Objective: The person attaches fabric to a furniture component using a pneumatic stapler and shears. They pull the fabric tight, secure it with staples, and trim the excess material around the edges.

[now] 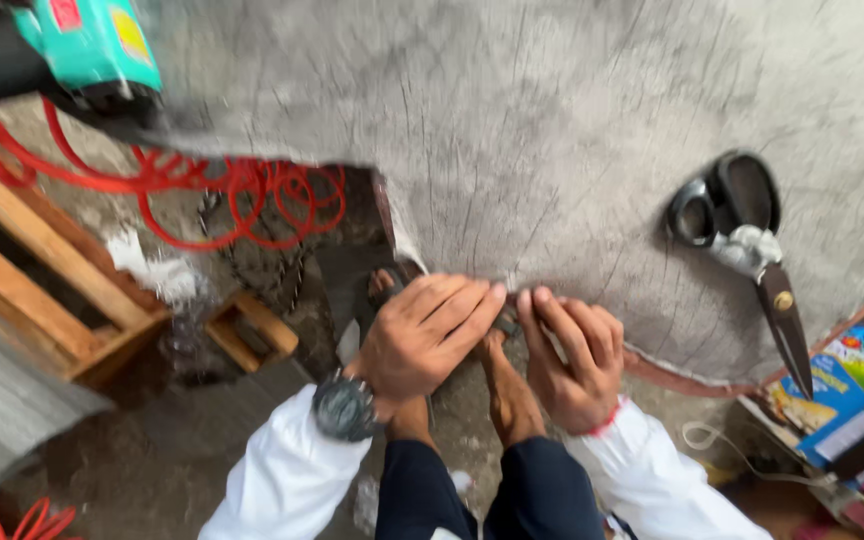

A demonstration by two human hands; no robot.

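Small dark object point(505, 322) sits at lower centre, on the near edge of the grey stump point(592, 130), pinched between our left hand point(422, 335) and right hand point(572, 360), fingers closed together. Black scissors point(742, 240) lie well apart, right.

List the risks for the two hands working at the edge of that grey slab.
1. The black scissors lie loose on the grey slab, blades pointing toward its near edge; a jolt might slide them off toward the legs.
2. The left hand and right hand crowd one small dark item at the slab's edge, which is too hidden to identify; fingers could get pinched.
3. Red hose coils on the floor nearby, a likely trip hazard.
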